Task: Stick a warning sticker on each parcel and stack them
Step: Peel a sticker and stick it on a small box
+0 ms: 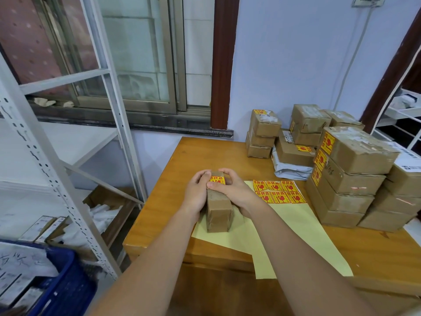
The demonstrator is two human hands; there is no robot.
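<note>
A long brown cardboard parcel (218, 210) lies on the wooden table (168, 185), partly on a pale yellow backing sheet (293, 238). A yellow and red warning sticker (217, 179) sits on its far end. My left hand (197, 192) grips the parcel's left side. My right hand (230, 190) curls over the right side, its thumb pressing on the sticker's near edge. Several more warning stickers (279, 192) remain on the sheet to the right. Stacked parcels (350, 174) with stickers on their sides stand at the right.
More brown parcels (262, 133) and a grey mailer bag (289, 168) stand at the table's back right. A white metal shelf rack (68, 179) stands at the left, with a blue crate (66, 286) at the lower left. A window lies behind.
</note>
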